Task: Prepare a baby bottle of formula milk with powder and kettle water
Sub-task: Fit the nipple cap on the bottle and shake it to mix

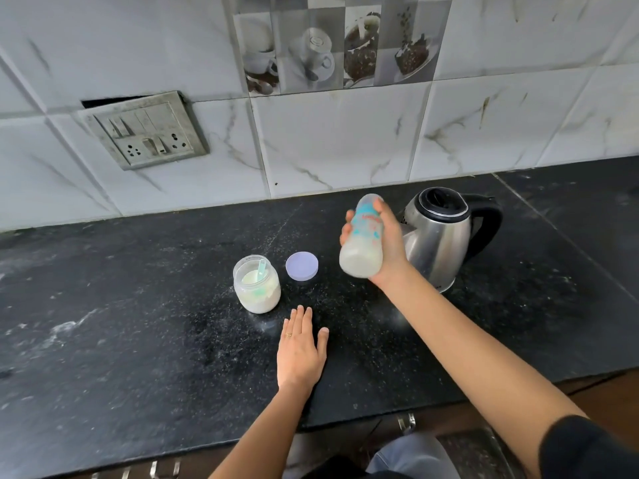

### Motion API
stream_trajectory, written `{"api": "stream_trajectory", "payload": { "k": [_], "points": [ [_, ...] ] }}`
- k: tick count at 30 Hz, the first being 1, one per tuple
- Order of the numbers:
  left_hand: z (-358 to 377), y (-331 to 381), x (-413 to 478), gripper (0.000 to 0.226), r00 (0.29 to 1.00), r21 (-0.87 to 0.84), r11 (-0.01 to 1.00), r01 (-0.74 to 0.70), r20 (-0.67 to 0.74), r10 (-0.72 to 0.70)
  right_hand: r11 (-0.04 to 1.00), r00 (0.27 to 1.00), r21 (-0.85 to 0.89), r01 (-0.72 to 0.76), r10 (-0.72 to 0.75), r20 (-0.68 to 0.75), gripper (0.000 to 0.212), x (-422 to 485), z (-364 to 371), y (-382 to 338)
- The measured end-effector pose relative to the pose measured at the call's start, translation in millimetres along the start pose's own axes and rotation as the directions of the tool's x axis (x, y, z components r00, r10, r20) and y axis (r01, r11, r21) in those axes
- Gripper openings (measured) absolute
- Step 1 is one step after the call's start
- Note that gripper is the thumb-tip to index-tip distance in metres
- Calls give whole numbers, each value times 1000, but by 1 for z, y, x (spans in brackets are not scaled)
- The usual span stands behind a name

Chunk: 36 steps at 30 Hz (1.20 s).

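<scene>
Behind the right hand (389,236), bottle (363,240) top blurred

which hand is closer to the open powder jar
Left. The left hand lies flat on the counter just in front of the powder jar; the right hand holds the bottle off beside the kettle.

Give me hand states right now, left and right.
Left hand: open, flat on the counter, holding nothing.
Right hand: closed around the baby bottle, lifted off the counter, milky liquid inside.
</scene>
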State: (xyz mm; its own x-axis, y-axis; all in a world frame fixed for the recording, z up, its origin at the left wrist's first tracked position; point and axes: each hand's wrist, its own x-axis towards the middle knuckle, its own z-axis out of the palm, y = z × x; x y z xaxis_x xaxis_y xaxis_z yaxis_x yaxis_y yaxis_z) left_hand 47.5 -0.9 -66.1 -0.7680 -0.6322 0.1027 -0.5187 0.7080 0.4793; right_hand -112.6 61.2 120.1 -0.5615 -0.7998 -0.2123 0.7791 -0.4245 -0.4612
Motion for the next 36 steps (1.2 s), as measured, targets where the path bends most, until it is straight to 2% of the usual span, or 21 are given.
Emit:
{"api": "stream_trajectory", "payload": {
  "k": [1, 3, 5, 7, 8, 11, 12, 15, 17, 21, 22, 27, 28, 30, 32, 34, 36],
  "points": [
    [0, 0, 0, 58, 1000, -3, 1000, 0, -3, 0, 998, 999, 55, 21, -19, -33, 29, 3, 2, -5],
    [-1, 0, 1, 58, 1000, -6, 1000, 2, -6, -2, 1000, 1000, 10, 4, -4, 27, 31, 1, -1, -3],
    [-1, 0, 1, 58, 1000, -3, 1000, 1, -6, -1, 992, 986, -124, -23, 43, 162, 48, -4, -11, 10],
    [0, 0, 0, 58, 1000, 2, 1000, 0, -7, 0, 984, 979, -176, -8, 43, 199, 60, -8, -13, 11],
    [0, 0, 0, 58, 1000, 2, 1000, -2, -8, 2, 990, 988, -138, 8, 14, 155, 57, -6, -9, 8],
    [0, 0, 0, 58, 1000, 5, 1000, 0, -8, 0, 992, 993, 85, 88, -81, -91, 29, 7, -1, -8],
    [-1, 0, 0, 58, 1000, 5, 1000, 1, -8, -1, 992, 991, 94, 88, -77, -112, 27, 6, 1, -8],
    [-1, 1, 0, 58, 1000, 6, 1000, 3, -4, -3, 992, 999, -123, -25, 28, 20, 25, -9, -7, 13],
    [0, 1, 0, 58, 1000, 0, 1000, 6, -8, -6, 980, 995, -196, -37, 55, 89, 32, -15, -11, 19],
    [1, 0, 0, 58, 1000, 16, 1000, 1, -8, -1, 994, 997, 97, 42, -36, -61, 28, 5, 0, -3],
    [0, 1, 0, 58, 1000, 16, 1000, 1, -10, -1, 992, 997, 113, 50, -43, -65, 29, 6, 2, -5],
    [-1, 1, 0, 59, 1000, 12, 1000, 3, -4, -3, 986, 987, -163, -29, 54, 150, 49, -12, -7, 19],
    [-1, 1, 0, 59, 1000, 16, 1000, 2, -6, -2, 988, 990, -155, -21, 42, 138, 44, -12, -6, 17],
    [0, 0, 1, 59, 1000, 21, 1000, 0, -7, 0, 1000, 1000, -23, 11, -10, 26, 29, -1, -2, 6],
    [0, 0, 0, 59, 1000, 24, 1000, 1, -5, 0, 994, 996, 92, 63, -57, -67, 31, 4, 2, -5],
    [-1, 0, 0, 59, 1000, 24, 1000, 4, -4, -4, 998, 999, 38, 50, -50, -10, 31, -4, 2, 0],
    [-1, 0, 0, 59, 1000, 27, 1000, 5, 1, -5, 992, 996, -123, 9, 2, 91, 26, -17, 1, 10]
  ]
}}
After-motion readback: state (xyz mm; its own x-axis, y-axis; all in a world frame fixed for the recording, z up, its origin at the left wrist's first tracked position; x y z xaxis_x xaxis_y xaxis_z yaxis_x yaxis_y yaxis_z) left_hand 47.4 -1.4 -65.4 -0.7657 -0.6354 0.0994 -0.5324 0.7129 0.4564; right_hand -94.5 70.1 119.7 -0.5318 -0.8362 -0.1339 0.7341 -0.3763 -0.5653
